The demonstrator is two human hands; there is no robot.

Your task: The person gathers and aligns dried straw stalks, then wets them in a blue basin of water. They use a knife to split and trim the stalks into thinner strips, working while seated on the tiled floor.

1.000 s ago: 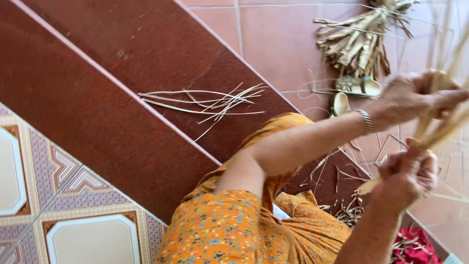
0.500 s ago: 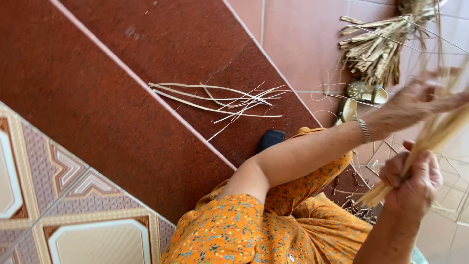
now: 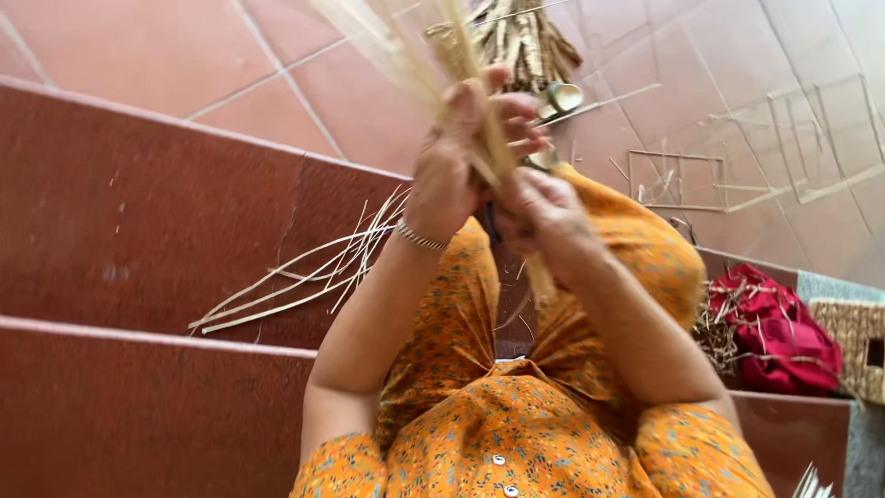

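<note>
Both my hands are raised in front of me around a bundle of pale straw stalks (image 3: pixel 403 57) that fans out toward the top left. My left hand (image 3: pixel 454 161), with a metal bracelet on its wrist, is closed around the stalks from the left. Just below and to the right, my right hand (image 3: pixel 546 214) grips the lower part of the same bundle, and a stalk end hangs down under it. I wear an orange flowered dress (image 3: pixel 516 433), and my knee rises behind my hands.
Loose straw strands (image 3: pixel 304 275) lie on a dark red tiled step (image 3: pixel 138 212). A tied sheaf of dried stalks (image 3: pixel 530 41) and a small shiny metal object (image 3: pixel 562 96) rest on the floor beyond. A red cloth (image 3: pixel 779 332) and a woven basket (image 3: pixel 857 346) sit at the right.
The view has swung round, so my hands and the straw bundle have shifted from the right edge to the upper middle. Both hands still hold the bundle and are closer together.
</note>
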